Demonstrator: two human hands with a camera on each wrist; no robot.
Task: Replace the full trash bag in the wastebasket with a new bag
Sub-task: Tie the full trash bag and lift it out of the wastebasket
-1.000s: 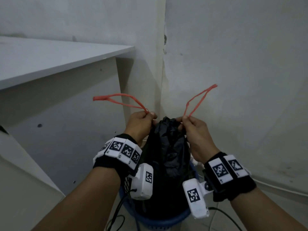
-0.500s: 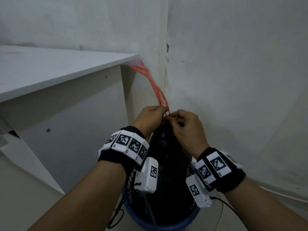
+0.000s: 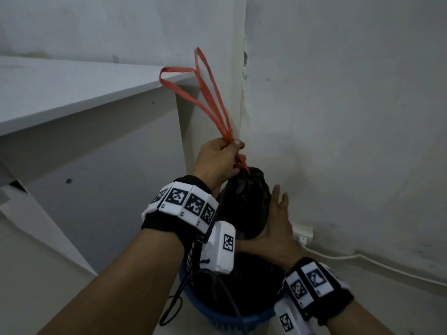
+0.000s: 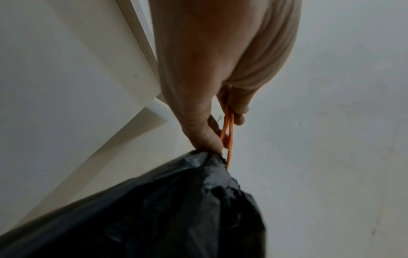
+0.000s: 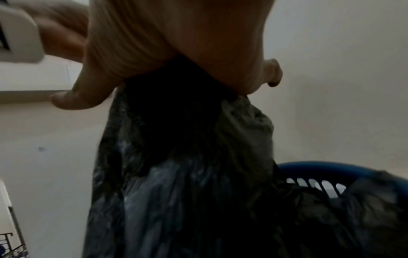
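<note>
Nearest, under both wrists, the blue basket (image 3: 225,320) sits on the floor with the lower part of the black bag (image 3: 244,204) still inside it. Just beyond its rim, the right hand (image 3: 273,228) lies against the bag's side, fingers straight and spread, thumb hooked round the near side (a steadying hold, by the look of it, more than a grip). Above that hand, the left hand (image 3: 217,160) is closed round both red drawstrings (image 3: 212,97) right at the bag's cinched neck, and the loose loops stand up past its knuckles toward the shelf (image 3: 72,93) and the wall corner behind.

As I judge it, the bag is drawn shut and partly raised, so the closing step is done. Left to do: lift the bag clear of the basket, set it aside, and fit a new bag, none of which is in view.
</note>
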